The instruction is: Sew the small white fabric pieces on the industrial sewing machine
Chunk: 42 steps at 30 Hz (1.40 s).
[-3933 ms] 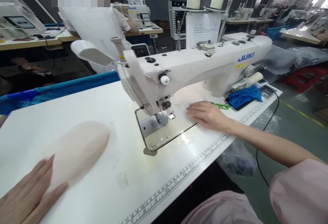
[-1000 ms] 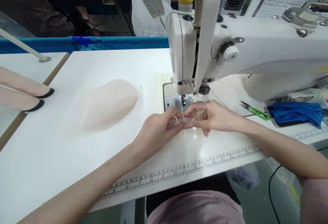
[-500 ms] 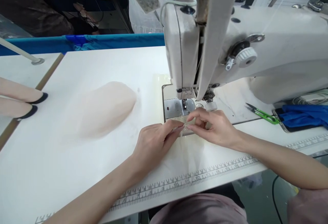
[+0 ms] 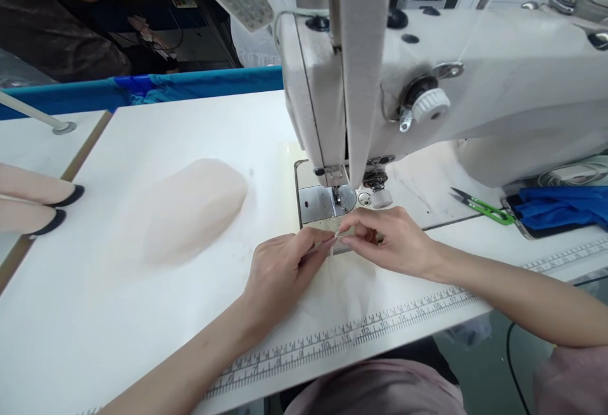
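Observation:
My left hand point(image 4: 281, 270) is closed, with thumb and forefinger pinching a thin whitish fabric strip point(image 4: 337, 235). Facing it from the right, my right hand point(image 4: 388, 237) pinches the same strip at its tip. Both sets of fingertips nearly meet just in front of the metal needle plate point(image 4: 314, 204). Above that plate stands the presser foot point(image 4: 337, 197) of a white sewing machine point(image 4: 475, 79). A pale end of the strip hangs below the fingers, and the part inside my grip is hidden.
Left of my hands lies a sheer beige fabric piece point(image 4: 197, 206). Green-handled thread snips point(image 4: 484, 208) rest at right, beside a blue cloth point(image 4: 565, 206) on a dark flat object. A printed ruler point(image 4: 332, 342) runs along the front edge. Another person point(image 4: 61, 28) is beyond the table.
The view has shifted slightly, so the machine appears further left. My fingertips stay together, and the strip's small white end now shows more clearly between them.

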Each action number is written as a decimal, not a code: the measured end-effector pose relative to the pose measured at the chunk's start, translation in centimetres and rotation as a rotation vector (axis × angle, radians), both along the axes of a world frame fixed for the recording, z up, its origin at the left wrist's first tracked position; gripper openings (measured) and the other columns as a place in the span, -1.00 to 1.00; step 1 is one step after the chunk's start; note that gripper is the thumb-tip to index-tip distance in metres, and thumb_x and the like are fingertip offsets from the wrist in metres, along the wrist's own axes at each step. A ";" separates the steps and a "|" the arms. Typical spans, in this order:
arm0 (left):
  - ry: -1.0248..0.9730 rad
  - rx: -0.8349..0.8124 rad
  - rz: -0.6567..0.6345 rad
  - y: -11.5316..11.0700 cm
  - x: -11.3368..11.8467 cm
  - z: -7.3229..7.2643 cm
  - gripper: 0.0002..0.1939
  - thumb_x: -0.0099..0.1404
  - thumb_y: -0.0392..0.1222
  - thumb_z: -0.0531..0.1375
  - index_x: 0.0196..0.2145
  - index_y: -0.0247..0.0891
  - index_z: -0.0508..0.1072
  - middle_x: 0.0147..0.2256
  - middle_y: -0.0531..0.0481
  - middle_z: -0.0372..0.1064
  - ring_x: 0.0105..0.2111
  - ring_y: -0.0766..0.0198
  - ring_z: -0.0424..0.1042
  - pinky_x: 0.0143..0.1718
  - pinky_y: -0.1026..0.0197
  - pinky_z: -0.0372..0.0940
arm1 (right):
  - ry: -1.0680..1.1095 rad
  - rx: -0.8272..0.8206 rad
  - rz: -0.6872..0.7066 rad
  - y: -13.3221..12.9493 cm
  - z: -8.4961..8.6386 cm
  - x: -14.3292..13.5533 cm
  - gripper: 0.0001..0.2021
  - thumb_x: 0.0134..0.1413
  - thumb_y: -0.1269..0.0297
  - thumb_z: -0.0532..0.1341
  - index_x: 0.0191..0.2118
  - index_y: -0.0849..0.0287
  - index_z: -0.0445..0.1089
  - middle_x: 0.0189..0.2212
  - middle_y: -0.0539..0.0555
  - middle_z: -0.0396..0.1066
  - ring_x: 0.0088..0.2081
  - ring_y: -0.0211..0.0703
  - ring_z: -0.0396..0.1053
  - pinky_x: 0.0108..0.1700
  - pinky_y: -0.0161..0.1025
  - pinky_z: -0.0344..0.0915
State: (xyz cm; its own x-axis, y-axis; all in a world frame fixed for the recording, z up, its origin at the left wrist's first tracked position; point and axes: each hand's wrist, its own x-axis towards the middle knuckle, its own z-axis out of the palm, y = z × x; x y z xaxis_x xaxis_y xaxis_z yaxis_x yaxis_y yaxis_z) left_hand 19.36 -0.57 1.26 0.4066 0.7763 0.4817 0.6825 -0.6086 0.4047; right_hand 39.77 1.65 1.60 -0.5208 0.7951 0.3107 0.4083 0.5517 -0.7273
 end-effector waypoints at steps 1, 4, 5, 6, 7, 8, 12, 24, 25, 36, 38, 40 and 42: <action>-0.001 0.004 -0.001 0.0 0.0 0.0 -0.89 0.40 -0.18 0.09 -0.30 -0.22 0.34 -0.61 0.20 0.38 -0.64 0.46 0.35 -0.61 0.42 0.13 | -0.006 0.003 -0.003 0.0 0.0 0.0 -0.92 0.19 0.33 0.16 -0.22 0.14 0.38 -0.61 -0.16 0.27 -0.58 -0.42 0.20 -0.45 -0.45 0.21; 0.000 0.015 -0.009 0.0 0.0 0.0 -0.90 0.40 -0.19 0.09 -0.29 -0.23 0.34 -0.60 0.19 0.38 -0.63 0.46 0.35 -0.60 0.42 0.13 | -0.014 0.017 -0.009 0.0 0.1 -0.1 -0.92 0.19 0.33 0.18 -0.21 0.15 0.37 -0.63 -0.18 0.24 -0.59 -0.44 0.18 -0.46 -0.46 0.19; 0.001 0.021 -0.011 0.0 0.0 0.0 -0.90 0.40 -0.20 0.09 -0.30 -0.23 0.34 -0.60 0.20 0.38 -0.64 0.47 0.34 -0.60 0.43 0.13 | -0.013 0.020 -0.009 -0.1 0.1 -0.1 -0.92 0.18 0.33 0.18 -0.20 0.16 0.37 -0.63 -0.18 0.23 -0.60 -0.44 0.18 -0.47 -0.46 0.19; -0.001 0.028 -0.015 0.0 0.0 -0.1 -0.89 0.40 -0.20 0.09 -0.30 -0.23 0.34 -0.61 0.20 0.37 -0.64 0.47 0.33 -0.60 0.43 0.13 | -0.010 0.018 -0.007 -0.1 0.1 -0.1 -0.92 0.18 0.34 0.18 -0.20 0.16 0.36 -0.63 -0.19 0.22 -0.61 -0.45 0.17 -0.48 -0.47 0.18; -0.005 0.037 -0.018 0.0 0.0 -0.1 -0.89 0.39 -0.20 0.10 -0.30 -0.23 0.34 -0.61 0.20 0.36 -0.65 0.47 0.32 -0.61 0.43 0.12 | -0.006 0.015 -0.004 -0.1 0.2 -0.1 -0.92 0.19 0.34 0.18 -0.19 0.16 0.35 -0.63 -0.19 0.21 -0.61 -0.45 0.16 -0.49 -0.47 0.17; -0.010 0.045 -0.020 0.1 0.0 -0.2 -0.89 0.39 -0.20 0.10 -0.31 -0.24 0.34 -0.62 0.20 0.35 -0.65 0.47 0.32 -0.61 0.43 0.12 | -0.001 0.011 -0.003 -0.1 0.2 -0.1 -0.92 0.19 0.35 0.18 -0.19 0.17 0.35 -0.64 -0.20 0.20 -0.62 -0.46 0.15 -0.50 -0.48 0.16; -0.019 0.055 -0.022 0.1 0.0 -0.4 -0.90 0.38 -0.21 0.12 -0.31 -0.25 0.35 -0.63 0.21 0.34 -0.66 0.48 0.30 -0.61 0.43 0.11 | 0.008 0.009 -0.004 -0.1 0.3 -0.1 -0.94 0.18 0.36 0.19 -0.21 0.17 0.33 -0.64 -0.21 0.17 -0.63 -0.47 0.12 -0.53 -0.49 0.13; -0.026 0.046 -0.022 0.2 0.1 -0.3 -0.88 0.39 -0.20 0.10 -0.31 -0.24 0.35 -0.63 0.20 0.34 -0.66 0.47 0.30 -0.60 0.43 0.13 | 0.048 0.047 0.015 -0.1 0.1 -0.1 -0.91 0.17 0.39 0.20 -0.19 0.17 0.32 -0.63 -0.22 0.14 -0.63 -0.49 0.09 -0.54 -0.50 0.10; -0.030 0.046 -0.026 0.2 0.0 -0.3 -0.89 0.39 -0.20 0.10 -0.31 -0.24 0.35 -0.63 0.20 0.34 -0.65 0.47 0.30 -0.60 0.43 0.13 | 0.046 0.048 0.013 -0.1 0.1 -0.1 -0.91 0.17 0.40 0.20 -0.19 0.18 0.32 -0.63 -0.23 0.14 -0.63 -0.49 0.08 -0.54 -0.50 0.09; -0.035 0.064 -0.028 0.1 0.0 -0.4 -0.90 0.38 -0.22 0.12 -0.32 -0.25 0.34 -0.62 0.20 0.34 -0.65 0.47 0.29 -0.60 0.43 0.12 | 0.056 0.029 0.015 -0.1 0.1 -0.2 -0.94 0.17 0.40 0.19 -0.22 0.19 0.33 -0.62 -0.20 0.17 -0.61 -0.46 0.14 -0.52 -0.49 0.12; -0.033 0.060 -0.028 0.1 0.0 -0.5 -0.90 0.38 -0.21 0.12 -0.32 -0.24 0.34 -0.62 0.20 0.34 -0.65 0.47 0.29 -0.60 0.43 0.12 | 0.057 0.026 0.025 -0.1 0.1 -0.1 -0.93 0.17 0.40 0.19 -0.20 0.19 0.33 -0.62 -0.20 0.18 -0.61 -0.47 0.14 -0.52 -0.49 0.13; -0.034 0.061 -0.026 0.1 0.0 -0.5 -0.90 0.38 -0.21 0.11 -0.32 -0.23 0.34 -0.62 0.20 0.34 -0.65 0.47 0.29 -0.61 0.43 0.12 | 0.055 0.021 0.036 -0.1 0.1 -0.1 -0.91 0.17 0.40 0.19 -0.19 0.18 0.33 -0.62 -0.20 0.18 -0.62 -0.47 0.13 -0.53 -0.49 0.12; -0.035 0.071 -0.024 0.1 0.1 -0.4 -0.90 0.39 -0.21 0.11 -0.32 -0.23 0.34 -0.63 0.21 0.33 -0.66 0.47 0.28 -0.62 0.43 0.11 | 0.044 0.014 0.044 -0.2 0.1 -0.1 -0.90 0.16 0.41 0.19 -0.18 0.18 0.32 -0.62 -0.21 0.17 -0.62 -0.47 0.12 -0.53 -0.49 0.12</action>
